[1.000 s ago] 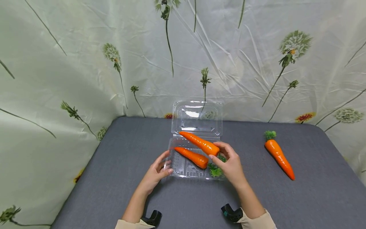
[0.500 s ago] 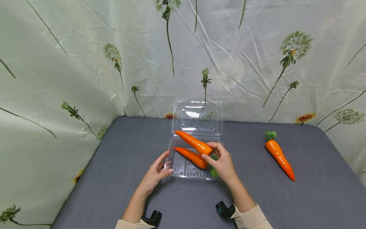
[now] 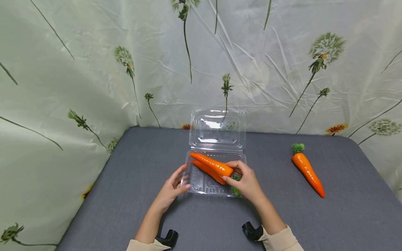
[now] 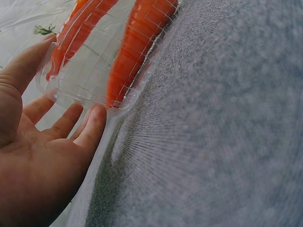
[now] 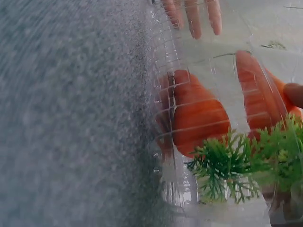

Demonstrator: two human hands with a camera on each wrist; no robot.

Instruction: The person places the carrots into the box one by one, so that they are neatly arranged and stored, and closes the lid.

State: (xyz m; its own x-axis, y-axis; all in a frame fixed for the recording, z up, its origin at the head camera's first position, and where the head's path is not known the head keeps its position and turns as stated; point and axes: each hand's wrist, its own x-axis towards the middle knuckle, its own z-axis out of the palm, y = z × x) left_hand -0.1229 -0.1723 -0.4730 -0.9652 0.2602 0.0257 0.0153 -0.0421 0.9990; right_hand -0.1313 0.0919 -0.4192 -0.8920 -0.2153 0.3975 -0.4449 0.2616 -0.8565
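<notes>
My right hand pinches the thick end of an orange carrot between thumb and fingers. That carrot overlaps a second carrot, which lies in the base of a clear plastic clamshell container. Both tips point to the back left. Green leafy tops show through the container wall in the right wrist view. My left hand stays at the container's left side, its fingers loosely extended and spread. In the left wrist view, thumb and fingertips touch the rim and lower wall.
The container's hinged lid stands raised at the back, near a floral curtain. A third carrot with a green top lies on the grey table to the right. Black wrist cameras sit by beige sleeves.
My right hand has brought its carrot left and then down, over the carrot in the container. My left hand has kept its place at the container's side.
</notes>
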